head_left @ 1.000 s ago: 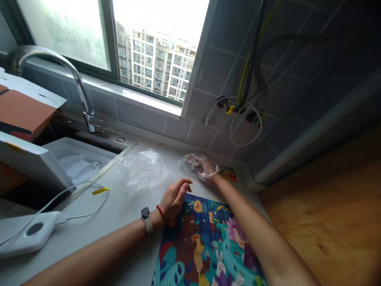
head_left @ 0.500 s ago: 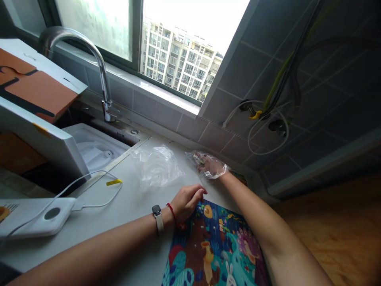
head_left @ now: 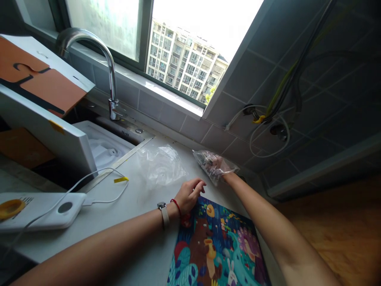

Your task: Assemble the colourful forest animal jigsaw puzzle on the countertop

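Note:
A colourful animal picture (head_left: pixel 217 246), with a bear, a rabbit and a snail on dark blue, lies on the white counter below my hands. My left hand (head_left: pixel 189 194) rests at its upper left corner, fingers loosely bent and a little apart, with nothing in them. Up to the wrist, my right hand (head_left: pixel 214 163) is inside a clear plastic bag (head_left: pixel 228 165) near the tiled wall. Its fingers look bent around small dark bits, blurred by the plastic. A second crumpled clear plastic bag (head_left: pixel 162 165) sits to the left of both hands.
To the left is a sink with a chrome faucet (head_left: pixel 111 75), a white tray (head_left: pixel 104 137) and orange-and-white cardboard (head_left: pixel 59 89). A white power strip (head_left: pixel 59 212) and its cable lie on the counter (head_left: pixel 133 238). Loose wires (head_left: pixel 274 107) hang from the right wall.
My right hand has gone further into the plastic bag, which is now spread out around it. My left hand stays by the picture's corner. The view has shifted slightly.

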`<control>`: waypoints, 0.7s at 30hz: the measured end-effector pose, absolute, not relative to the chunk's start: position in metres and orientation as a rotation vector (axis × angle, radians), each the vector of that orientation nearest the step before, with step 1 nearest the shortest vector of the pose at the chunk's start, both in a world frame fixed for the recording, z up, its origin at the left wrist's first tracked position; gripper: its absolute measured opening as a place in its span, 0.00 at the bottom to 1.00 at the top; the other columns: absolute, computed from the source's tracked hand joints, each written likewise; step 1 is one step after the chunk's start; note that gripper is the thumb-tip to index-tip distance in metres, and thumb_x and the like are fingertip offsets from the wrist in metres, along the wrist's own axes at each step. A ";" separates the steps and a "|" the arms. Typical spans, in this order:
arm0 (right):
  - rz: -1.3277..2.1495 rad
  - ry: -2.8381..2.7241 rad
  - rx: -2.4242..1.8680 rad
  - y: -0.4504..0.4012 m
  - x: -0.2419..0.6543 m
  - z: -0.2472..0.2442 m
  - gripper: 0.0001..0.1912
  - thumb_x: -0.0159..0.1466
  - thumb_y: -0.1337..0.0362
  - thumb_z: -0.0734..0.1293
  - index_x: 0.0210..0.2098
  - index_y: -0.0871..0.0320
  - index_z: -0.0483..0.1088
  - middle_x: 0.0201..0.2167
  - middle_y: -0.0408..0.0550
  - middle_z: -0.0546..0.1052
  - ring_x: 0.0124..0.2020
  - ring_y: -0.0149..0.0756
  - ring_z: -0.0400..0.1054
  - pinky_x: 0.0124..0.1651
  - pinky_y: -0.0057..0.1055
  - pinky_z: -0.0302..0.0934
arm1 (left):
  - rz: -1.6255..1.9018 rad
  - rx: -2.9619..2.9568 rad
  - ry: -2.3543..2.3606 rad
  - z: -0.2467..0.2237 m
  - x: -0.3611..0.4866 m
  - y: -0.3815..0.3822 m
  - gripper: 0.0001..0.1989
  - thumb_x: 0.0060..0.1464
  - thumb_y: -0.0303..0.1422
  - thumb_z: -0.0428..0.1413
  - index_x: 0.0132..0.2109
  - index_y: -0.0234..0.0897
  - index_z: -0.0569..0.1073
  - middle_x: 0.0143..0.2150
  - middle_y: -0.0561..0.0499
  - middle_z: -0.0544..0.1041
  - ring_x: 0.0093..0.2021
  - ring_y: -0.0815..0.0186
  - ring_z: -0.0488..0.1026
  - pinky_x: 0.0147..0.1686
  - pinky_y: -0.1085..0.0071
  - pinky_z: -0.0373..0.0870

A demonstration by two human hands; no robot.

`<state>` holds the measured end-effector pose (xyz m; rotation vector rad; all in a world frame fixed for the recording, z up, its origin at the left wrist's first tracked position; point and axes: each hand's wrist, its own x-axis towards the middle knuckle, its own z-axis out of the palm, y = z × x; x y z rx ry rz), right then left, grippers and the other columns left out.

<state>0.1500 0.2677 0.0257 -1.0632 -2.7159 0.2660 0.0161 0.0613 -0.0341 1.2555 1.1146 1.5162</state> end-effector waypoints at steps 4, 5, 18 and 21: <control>0.336 -2.581 -1.099 0.248 0.164 0.039 0.27 0.63 0.56 0.69 0.60 0.57 0.75 0.40 0.50 0.86 0.39 0.48 0.80 0.52 0.43 0.75 | 1.572 0.996 1.138 -0.044 0.014 0.075 0.24 0.64 0.52 0.54 0.54 0.38 0.71 0.47 0.43 0.77 0.38 0.62 0.79 0.29 0.71 0.77; 0.357 -2.555 -1.099 0.242 0.166 0.041 0.28 0.63 0.55 0.69 0.60 0.56 0.75 0.39 0.48 0.85 0.39 0.46 0.80 0.51 0.42 0.75 | 1.579 0.923 1.138 -0.047 0.013 0.078 0.25 0.63 0.52 0.54 0.58 0.39 0.68 0.52 0.41 0.75 0.41 0.61 0.80 0.29 0.71 0.78; 0.929 -2.220 -0.949 0.182 0.154 0.050 0.30 0.56 0.47 0.74 0.53 0.56 0.75 0.44 0.53 0.84 0.43 0.51 0.79 0.50 0.49 0.76 | 1.402 0.700 0.882 -0.045 -0.006 0.090 0.62 0.46 0.31 0.74 0.77 0.51 0.44 0.74 0.31 0.60 0.48 0.54 0.83 0.40 0.62 0.84; 0.977 -2.192 -0.945 0.176 0.152 0.049 0.28 0.56 0.48 0.75 0.51 0.56 0.76 0.42 0.52 0.84 0.41 0.50 0.79 0.48 0.47 0.76 | 1.391 0.729 0.841 -0.045 -0.010 0.090 0.65 0.40 0.31 0.77 0.76 0.50 0.47 0.68 0.35 0.70 0.43 0.55 0.83 0.34 0.63 0.84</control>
